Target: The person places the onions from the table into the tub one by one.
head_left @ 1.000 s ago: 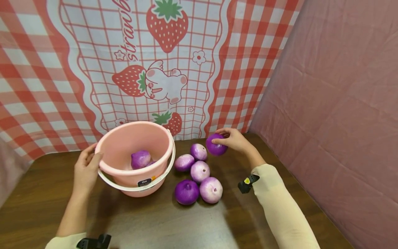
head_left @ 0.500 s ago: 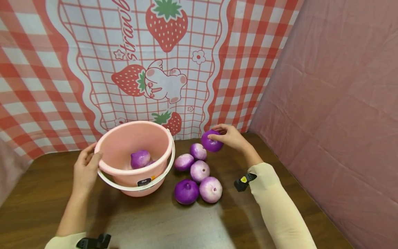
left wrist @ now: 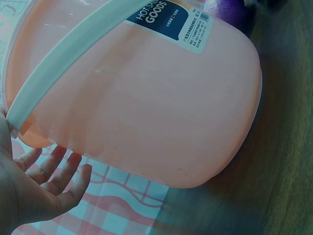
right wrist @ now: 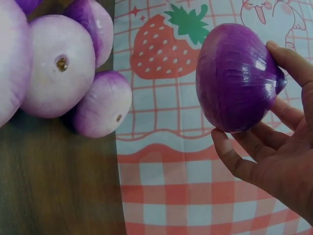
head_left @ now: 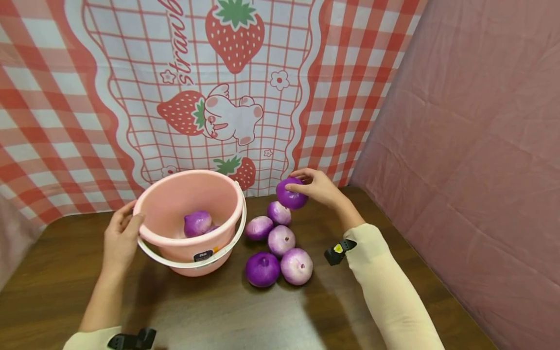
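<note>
In the head view a pink bucket (head_left: 192, 204) stands at the left, its white handle (head_left: 199, 264) hanging at the front. The left hand (head_left: 120, 238) holds the bucket's left rim, thumb over the edge; in the left wrist view its fingers (left wrist: 63, 171) curl beneath the rim. A purple onion (head_left: 197, 223) lies inside the bucket, with part of another showing beside it. The right hand (head_left: 321, 188) holds a dark purple onion (head_left: 290, 194) in the air, behind the group on the table. In the right wrist view, thumb and fingers grip this onion (right wrist: 237, 78) around its sides.
Several onions sit together right of the bucket, among them a dark purple one (head_left: 262, 270) and a pale one (head_left: 296, 266) at the front. A strawberry-print cloth (head_left: 232, 112) hangs behind the brown table (head_left: 227, 316); a pink cloth (head_left: 463, 146) hangs at the right.
Still gripping the dark purple onion, the right hand has moved left and slightly up, so the onion is now just over the rearmost one. The left hand and bucket have barely moved.
</note>
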Demonstrator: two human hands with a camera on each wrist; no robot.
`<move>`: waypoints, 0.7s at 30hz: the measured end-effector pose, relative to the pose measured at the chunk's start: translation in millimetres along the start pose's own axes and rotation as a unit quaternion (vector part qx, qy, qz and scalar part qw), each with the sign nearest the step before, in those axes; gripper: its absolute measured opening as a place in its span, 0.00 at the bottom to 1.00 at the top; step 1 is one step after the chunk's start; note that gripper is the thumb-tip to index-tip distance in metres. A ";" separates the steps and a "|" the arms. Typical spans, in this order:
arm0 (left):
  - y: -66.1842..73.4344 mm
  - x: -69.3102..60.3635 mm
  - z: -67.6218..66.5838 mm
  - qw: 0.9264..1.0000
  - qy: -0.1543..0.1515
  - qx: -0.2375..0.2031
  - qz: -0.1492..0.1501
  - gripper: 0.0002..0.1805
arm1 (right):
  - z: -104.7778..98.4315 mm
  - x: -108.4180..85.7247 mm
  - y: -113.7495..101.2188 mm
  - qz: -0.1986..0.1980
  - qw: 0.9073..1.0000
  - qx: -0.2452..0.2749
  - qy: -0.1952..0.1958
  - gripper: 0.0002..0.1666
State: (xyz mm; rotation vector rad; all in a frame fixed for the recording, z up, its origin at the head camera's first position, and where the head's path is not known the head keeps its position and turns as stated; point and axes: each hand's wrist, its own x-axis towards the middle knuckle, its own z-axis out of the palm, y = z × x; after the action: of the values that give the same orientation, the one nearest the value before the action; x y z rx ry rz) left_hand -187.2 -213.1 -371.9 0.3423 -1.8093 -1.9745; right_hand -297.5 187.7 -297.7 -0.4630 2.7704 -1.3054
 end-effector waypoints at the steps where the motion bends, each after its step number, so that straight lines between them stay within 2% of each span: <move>1: -0.2 0.1 -0.1 1.000 0.000 -0.001 0.000 0.14 | 0.3 0.3 -1.7 0.000 1.000 -0.001 0.000 0.32; 21: -0.8 0.2 -0.9 1.000 -0.005 0.012 -0.006 0.13 | 16.0 9.9 -32.9 -0.030 0.999 0.003 -0.019 0.34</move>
State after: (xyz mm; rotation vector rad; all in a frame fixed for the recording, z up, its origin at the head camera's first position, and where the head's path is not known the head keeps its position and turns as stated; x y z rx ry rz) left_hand -187.1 -213.9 -372.8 0.3526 -1.8428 -1.9671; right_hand -296.1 153.2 -282.1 -0.5677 2.7402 -1.3023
